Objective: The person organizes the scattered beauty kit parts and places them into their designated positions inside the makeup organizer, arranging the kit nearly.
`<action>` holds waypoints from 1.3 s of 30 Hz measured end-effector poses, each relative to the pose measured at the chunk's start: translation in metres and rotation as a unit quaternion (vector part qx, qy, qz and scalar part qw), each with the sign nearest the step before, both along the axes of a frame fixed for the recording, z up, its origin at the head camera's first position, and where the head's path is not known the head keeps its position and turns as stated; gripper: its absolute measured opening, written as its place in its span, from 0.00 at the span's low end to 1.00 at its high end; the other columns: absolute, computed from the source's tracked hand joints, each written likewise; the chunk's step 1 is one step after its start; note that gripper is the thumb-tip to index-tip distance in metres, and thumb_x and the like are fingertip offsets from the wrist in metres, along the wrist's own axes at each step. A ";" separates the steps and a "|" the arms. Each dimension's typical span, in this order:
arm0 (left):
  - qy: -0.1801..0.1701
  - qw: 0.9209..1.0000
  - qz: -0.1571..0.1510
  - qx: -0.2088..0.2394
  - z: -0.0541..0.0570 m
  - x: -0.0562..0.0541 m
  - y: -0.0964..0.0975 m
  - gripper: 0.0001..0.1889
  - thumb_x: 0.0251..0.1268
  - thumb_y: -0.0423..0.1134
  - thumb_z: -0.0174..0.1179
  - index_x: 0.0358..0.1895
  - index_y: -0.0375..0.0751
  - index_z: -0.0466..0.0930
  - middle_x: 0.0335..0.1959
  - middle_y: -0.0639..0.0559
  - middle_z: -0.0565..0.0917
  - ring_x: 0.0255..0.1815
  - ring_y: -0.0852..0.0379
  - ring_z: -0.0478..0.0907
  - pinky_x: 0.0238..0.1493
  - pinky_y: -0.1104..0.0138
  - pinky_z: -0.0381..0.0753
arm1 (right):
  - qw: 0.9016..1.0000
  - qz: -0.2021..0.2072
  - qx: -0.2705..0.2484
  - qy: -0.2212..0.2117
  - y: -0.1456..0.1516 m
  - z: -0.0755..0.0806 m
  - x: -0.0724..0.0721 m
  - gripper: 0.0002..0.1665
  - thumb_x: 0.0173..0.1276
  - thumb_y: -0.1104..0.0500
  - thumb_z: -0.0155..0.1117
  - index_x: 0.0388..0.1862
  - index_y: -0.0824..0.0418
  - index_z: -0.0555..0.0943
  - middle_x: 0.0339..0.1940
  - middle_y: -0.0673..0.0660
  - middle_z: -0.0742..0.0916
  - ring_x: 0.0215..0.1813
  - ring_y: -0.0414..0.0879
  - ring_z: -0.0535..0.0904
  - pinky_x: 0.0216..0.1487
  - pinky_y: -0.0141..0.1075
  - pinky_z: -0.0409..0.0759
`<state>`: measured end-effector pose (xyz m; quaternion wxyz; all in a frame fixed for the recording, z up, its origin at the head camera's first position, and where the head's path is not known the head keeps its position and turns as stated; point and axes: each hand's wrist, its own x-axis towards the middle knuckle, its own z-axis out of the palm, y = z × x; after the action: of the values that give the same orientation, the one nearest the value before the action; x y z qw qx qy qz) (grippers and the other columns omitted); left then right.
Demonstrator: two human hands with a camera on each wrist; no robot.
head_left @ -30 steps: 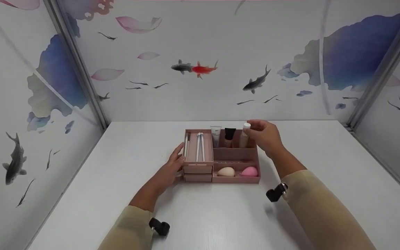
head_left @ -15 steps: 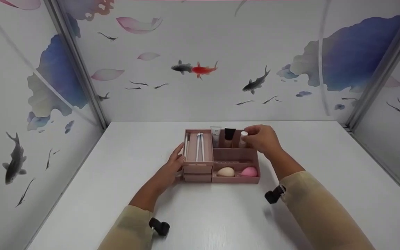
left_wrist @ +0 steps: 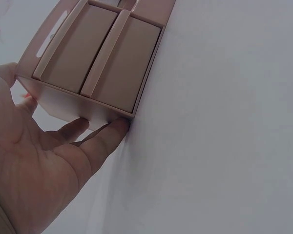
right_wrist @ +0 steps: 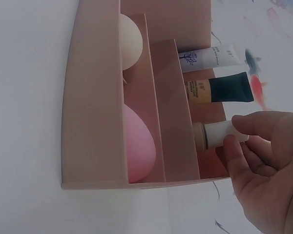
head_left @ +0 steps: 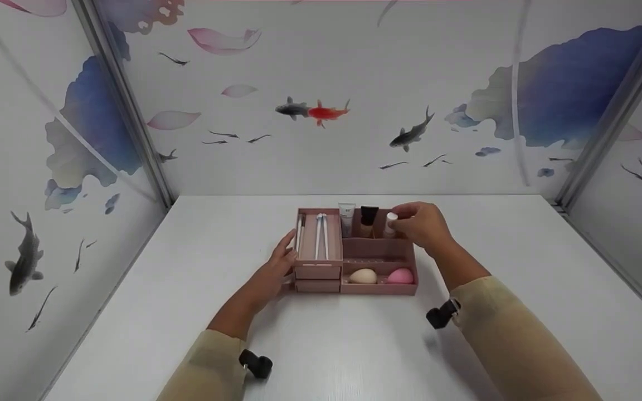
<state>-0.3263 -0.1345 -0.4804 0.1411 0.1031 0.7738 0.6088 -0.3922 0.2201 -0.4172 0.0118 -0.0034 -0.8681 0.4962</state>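
A pink makeup organizer (head_left: 321, 272) stands on the white table. Against its left side rest the fingertips of my left hand (head_left: 268, 275), fingers fairly straight; the left wrist view shows them touching the side wall beside two drawers (left_wrist: 122, 63). My right hand (head_left: 424, 225) pinches the white cap of a foundation bottle (right_wrist: 217, 134), which stands in the right of the back compartment. Left of that bottle are a black-capped tube (right_wrist: 229, 87) and a white tube (right_wrist: 210, 58). The bottle's lower part is hidden behind the divider.
In the front compartment lie a cream makeup sponge (head_left: 363, 275) and a pink makeup sponge (head_left: 400, 275). Slim white sticks (head_left: 321, 236) lie in the organizer's left top tray. A patterned wall panel (head_left: 321, 156) rises behind the table (head_left: 326, 345).
My right hand has lowered the bottle into the back compartment and shifted slightly left; over the last half second it has barely moved. The left hand stays in place.
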 end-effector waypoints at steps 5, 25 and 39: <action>0.002 1.000 0.004 -0.003 0.000 0.000 0.000 0.31 0.86 0.67 0.40 0.84 0.88 0.40 0.91 0.45 0.47 0.89 0.29 0.52 0.82 0.30 0.57 | 1.000 0.002 -0.015 -0.001 0.002 0.001 0.002 0.20 0.73 0.58 0.73 0.62 0.59 0.87 0.60 0.62 0.89 0.57 0.51 0.89 0.60 0.45 0.89; 0.003 1.000 0.003 0.008 0.000 0.000 -0.002 0.31 0.85 0.67 0.41 0.84 0.89 0.41 0.90 0.44 0.48 0.88 0.30 0.53 0.82 0.32 0.59 | 0.998 -0.023 -0.062 -0.006 0.019 -0.001 0.028 0.28 0.72 0.50 0.75 0.68 0.57 0.83 0.65 0.60 0.86 0.70 0.56 0.82 0.76 0.56 0.75; 0.005 1.000 -0.010 -0.002 0.002 0.000 0.000 0.32 0.86 0.67 0.39 0.84 0.86 0.39 0.91 0.44 0.46 0.89 0.30 0.51 0.82 0.32 0.60 | 0.995 -0.034 -0.092 0.003 0.029 -0.005 0.041 0.31 0.73 0.50 0.74 0.71 0.60 0.81 0.65 0.61 0.86 0.65 0.52 0.87 0.73 0.48 0.82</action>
<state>-0.3260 -0.1350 -0.4787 0.1433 0.1140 0.7746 0.6053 -0.3512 0.2492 -0.4223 0.0309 -0.0329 -0.8181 0.5732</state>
